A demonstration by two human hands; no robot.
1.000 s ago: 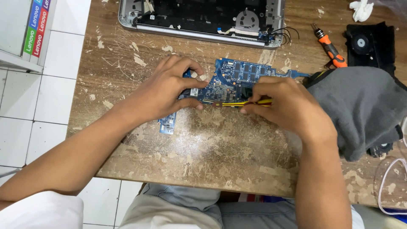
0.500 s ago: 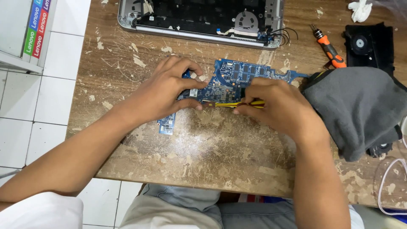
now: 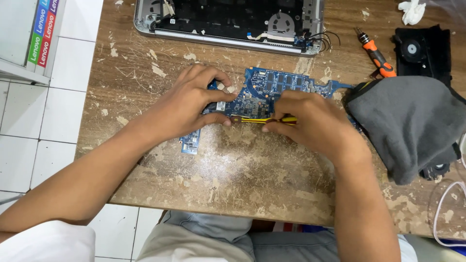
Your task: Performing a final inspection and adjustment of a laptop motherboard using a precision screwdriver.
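Observation:
A blue laptop circuit board lies flat on the worn wooden table. My left hand presses down on its left part, fingers and thumb pinching the board's edge. My right hand grips a thin yellow-handled tool, held level with its tip pointing left onto the board's near edge, close to my left thumb. The two hands hide the middle of the board.
An opened silver laptop base lies at the table's far edge. An orange-handled screwdriver, a black fan and a grey cloth sit on the right. White crumpled tissue is at the back right. A white cable runs near the right edge.
My right hand has slid a little to the left along the board's near edge with the yellow tool. The left hand stays put.

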